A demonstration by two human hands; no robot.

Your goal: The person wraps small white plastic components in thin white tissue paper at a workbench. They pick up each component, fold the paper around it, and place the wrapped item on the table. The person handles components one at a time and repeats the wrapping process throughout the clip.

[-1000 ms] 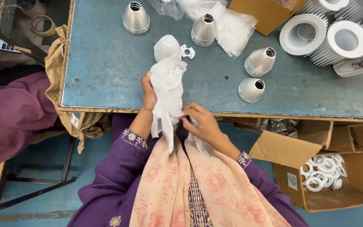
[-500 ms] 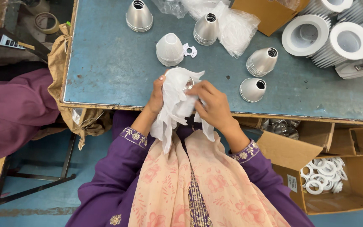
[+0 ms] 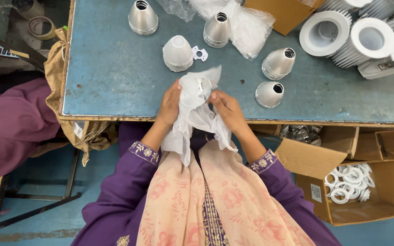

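Both hands hold one bundle over the near edge of the blue table [image 3: 110, 77]. A white cloth [image 3: 192, 118] is wrapped around a round silver cone-shaped reflector [image 3: 200, 86], whose rim shows through the folds. My left hand [image 3: 170, 102] grips the cloth on the left side. On the right, my right hand [image 3: 224, 107] pinches cloth and reflector together. The cloth's tail hangs down over my lap. A white cone [image 3: 177, 53] stands just beyond the hands, with a small white flat gasket [image 3: 199, 53] beside it.
Several silver cones [image 3: 270, 93] stand on the table, with clear plastic bags [image 3: 242, 23] behind. White round finned housings [image 3: 361, 38] are stacked at the far right. An open cardboard box [image 3: 384, 200] of white rings sits on the floor to my right. Purple cloth [image 3: 10, 123] lies left.
The white cone that the cloth held now stands on the table. Both hands have closed around the cloth with a silver reflector inside it, and moved slightly away from my body.
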